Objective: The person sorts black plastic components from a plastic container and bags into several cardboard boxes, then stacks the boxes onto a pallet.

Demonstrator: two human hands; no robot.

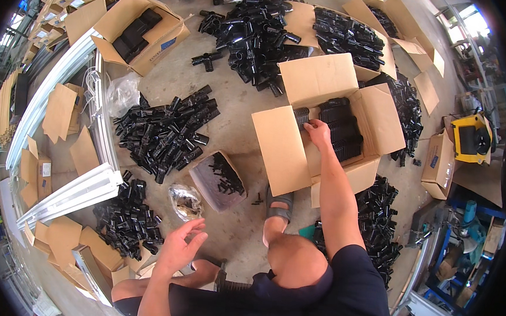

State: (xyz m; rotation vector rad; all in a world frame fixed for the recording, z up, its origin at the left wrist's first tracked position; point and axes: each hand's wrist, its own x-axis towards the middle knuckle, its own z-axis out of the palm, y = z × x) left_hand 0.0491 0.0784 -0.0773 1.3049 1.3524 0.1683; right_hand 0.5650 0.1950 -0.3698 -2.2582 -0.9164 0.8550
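Note:
An open cardboard box stands ahead of me to the right, its flaps folded outward. Inside it lie rows of black ribbed plastic parts. My right hand reaches into the box's left side with fingers bent and drawn together against the row there; what lies between the fingertips is hidden. My left hand hovers empty over the floor, its fingers apart. Closest to it is a clear plastic bag with small pieces inside. Beside that bag, a grey plastic bin holds small black pieces.
Piles of black pipe fittings surround me: one at left, one at lower left, one ahead and one at right. White metal profiles lie at left. Another open box stands at far left.

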